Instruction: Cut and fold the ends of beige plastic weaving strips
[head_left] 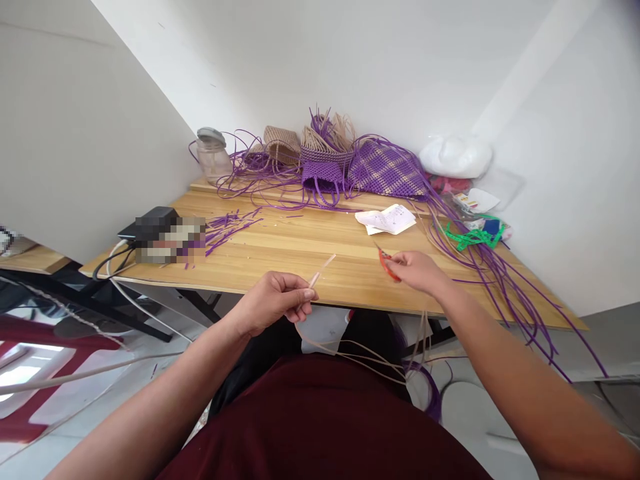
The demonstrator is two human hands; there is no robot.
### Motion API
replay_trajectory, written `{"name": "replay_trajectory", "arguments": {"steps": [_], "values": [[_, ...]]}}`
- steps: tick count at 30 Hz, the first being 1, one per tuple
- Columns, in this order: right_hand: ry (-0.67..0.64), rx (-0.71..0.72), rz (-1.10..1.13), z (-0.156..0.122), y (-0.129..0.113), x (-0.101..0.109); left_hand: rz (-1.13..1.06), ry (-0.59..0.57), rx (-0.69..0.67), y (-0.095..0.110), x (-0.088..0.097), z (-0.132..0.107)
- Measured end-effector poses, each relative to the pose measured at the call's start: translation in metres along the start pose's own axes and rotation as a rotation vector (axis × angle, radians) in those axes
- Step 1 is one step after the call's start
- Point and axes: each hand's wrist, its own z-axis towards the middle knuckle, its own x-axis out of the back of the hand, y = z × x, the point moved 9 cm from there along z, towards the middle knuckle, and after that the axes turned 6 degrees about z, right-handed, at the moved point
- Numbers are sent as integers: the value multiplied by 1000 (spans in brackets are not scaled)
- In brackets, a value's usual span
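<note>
Between the thumb and fingers of my left hand (287, 295) is the end of a beige plastic strip (325, 265), its pale tip pointing up and to the right over the table edge. Beige strands hang below, across my lap. My right hand (413, 270) holds a small pair of scissors (387, 263) with orange-red handles, the blades pointing up and left over the table. The scissors are apart from the strip. Just beyond them lies a creased sheet of white paper (386, 219).
Woven purple and beige baskets (387, 170) stand along the wall. A glass jar (213, 157) is at the back left, near cut purple strips (233, 230) and a black box (156, 223). Long purple strands (520, 300), green tape (473, 237) and a white plastic bag (457, 155) lie at right.
</note>
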Motion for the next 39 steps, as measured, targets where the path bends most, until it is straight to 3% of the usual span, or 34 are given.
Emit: {"name": "replay_trajectory", "arguments": {"steps": [2, 5, 7, 10, 15, 20, 26, 39], "values": [[118, -83, -47, 27, 19, 20, -2, 22, -11, 1, 0, 0], [241, -122, -24, 49, 30, 33, 1, 41, -24, 1, -3, 2], [310, -82, 9, 50, 23, 31, 7, 49, -32, 0, -4, 3], [355, 83, 103, 35, -7, 14, 8, 50, -49, -2, -8, 6], [204, 316, 364, -15, -68, -37, -17, 28, -72, -4, -16, 9], [-251, 285, 1099, -57, -104, -82, -39, 10, -80, -2, -24, 4], [-330, 292, 1330, -76, -120, -86, -60, -20, -99, 4, -34, -7], [-256, 381, 1299, -96, -133, -71, -95, -64, -122, 13, -49, -18]]}}
